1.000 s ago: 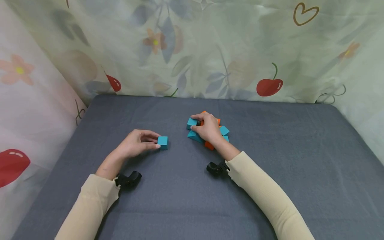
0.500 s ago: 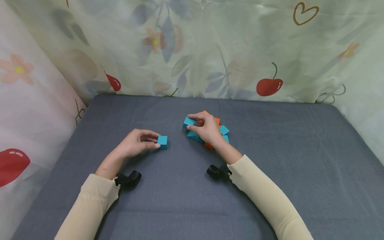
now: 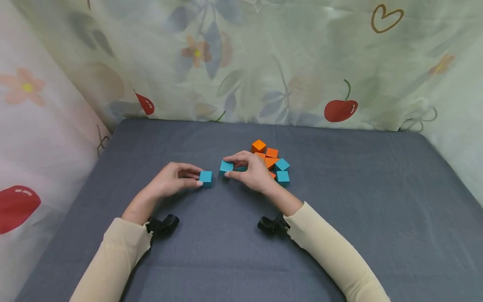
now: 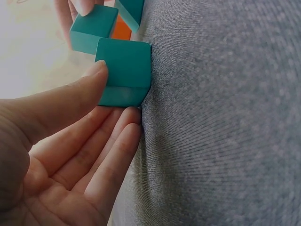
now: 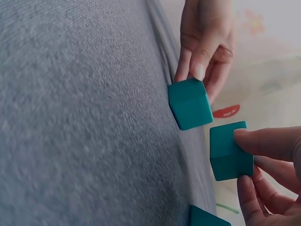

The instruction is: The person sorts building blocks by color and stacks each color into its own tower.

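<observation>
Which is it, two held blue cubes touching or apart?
Apart. In the head view, a strip of grey cloth shows between the left cube, pinched by the left hand, and the right cube, in the right hand.

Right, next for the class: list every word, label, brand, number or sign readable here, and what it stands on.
None: no text can be read in any view.
The pale printed cloth backdrop carries only pictures, such as the brown heart outline and red cherry.
The smooth blue cube in the left hand looks plain.
</observation>
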